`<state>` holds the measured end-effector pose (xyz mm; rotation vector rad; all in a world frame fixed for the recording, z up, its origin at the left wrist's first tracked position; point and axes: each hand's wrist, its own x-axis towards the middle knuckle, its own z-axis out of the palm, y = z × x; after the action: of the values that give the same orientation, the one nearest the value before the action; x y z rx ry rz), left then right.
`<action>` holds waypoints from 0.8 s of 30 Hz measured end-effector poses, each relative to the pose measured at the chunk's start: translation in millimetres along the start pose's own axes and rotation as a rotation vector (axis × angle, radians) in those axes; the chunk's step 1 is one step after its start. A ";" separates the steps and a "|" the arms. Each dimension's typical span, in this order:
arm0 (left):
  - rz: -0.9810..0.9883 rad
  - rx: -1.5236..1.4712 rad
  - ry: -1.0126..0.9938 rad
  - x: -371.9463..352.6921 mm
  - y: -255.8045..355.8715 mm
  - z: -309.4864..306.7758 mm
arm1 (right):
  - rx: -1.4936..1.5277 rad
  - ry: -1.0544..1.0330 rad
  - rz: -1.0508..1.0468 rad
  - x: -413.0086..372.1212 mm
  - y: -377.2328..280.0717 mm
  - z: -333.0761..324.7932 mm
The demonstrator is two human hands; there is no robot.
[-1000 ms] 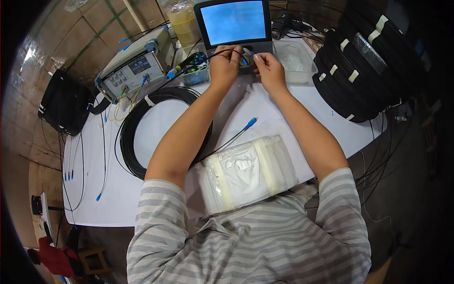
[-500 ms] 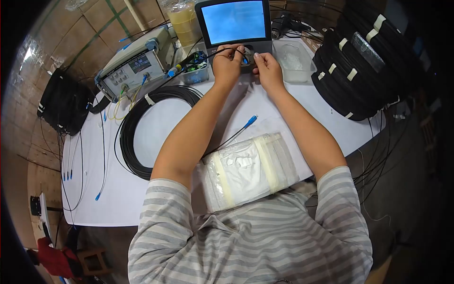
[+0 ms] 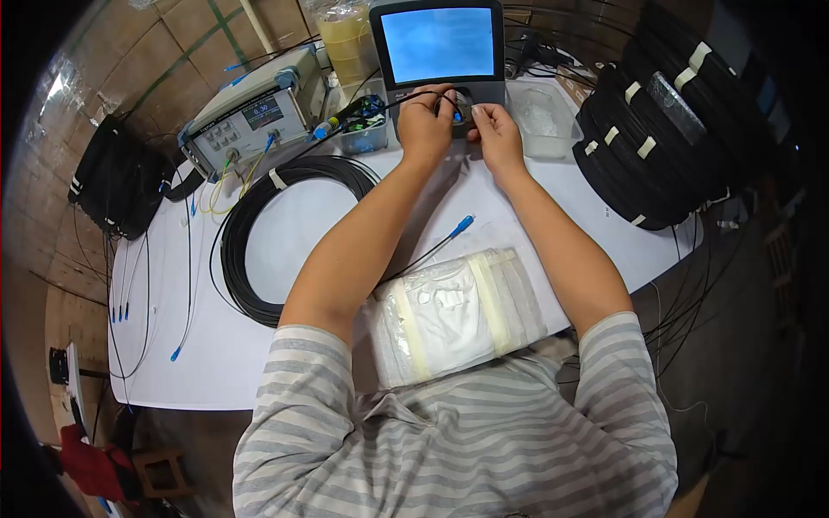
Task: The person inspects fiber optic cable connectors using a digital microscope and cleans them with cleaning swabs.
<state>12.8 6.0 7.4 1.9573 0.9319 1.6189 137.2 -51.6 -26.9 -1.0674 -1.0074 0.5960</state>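
Note:
My left hand [image 3: 425,125] is closed around a black fiber optic cable [image 3: 399,101] in front of the lit screen device [image 3: 440,45]. A blue connector [image 3: 458,115] shows just past its fingertips, at the device's base. On the other side of that base, my right hand [image 3: 498,138] is closed, thumb and fingers pinched together against a small dark part. What lies between those fingers is hidden. Below the hands, a second blue connector [image 3: 464,225] on a black cable rests on the white table [image 3: 509,226], beside a plastic-wrapped white pack [image 3: 458,312].
At left lie a coiled black cable [image 3: 233,250] and a test instrument [image 3: 237,129] with plugged-in leads. A bin of small connectors [image 3: 363,129] and a clear tub [image 3: 544,121] flank the screen. Large black cable coils [image 3: 630,147] stand at right, another coil [image 3: 117,181] far left.
The camera view has shifted a little, so everything sits slightly differently in the frame. Both hands stay at the screen device's base, with only small finger movement.

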 end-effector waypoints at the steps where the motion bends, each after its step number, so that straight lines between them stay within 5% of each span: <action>1: 0.008 0.013 0.004 0.0 -0.3 0.7 | 0.000 -0.002 0.000 -0.1 -0.1 -0.6; 15: 0.108 0.051 0.050 1.0 -2.6 4.5 | -0.001 -0.011 0.044 2.9 3.0 -6.1; 24: -0.186 -0.124 0.057 6.0 2.0 12.6 | -0.059 -0.014 0.061 -2.5 -8.2 0.1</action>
<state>26.0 10.2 10.1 1.6969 0.9796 1.5928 135.5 -56.8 -20.3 -1.1509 -1.0124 0.6276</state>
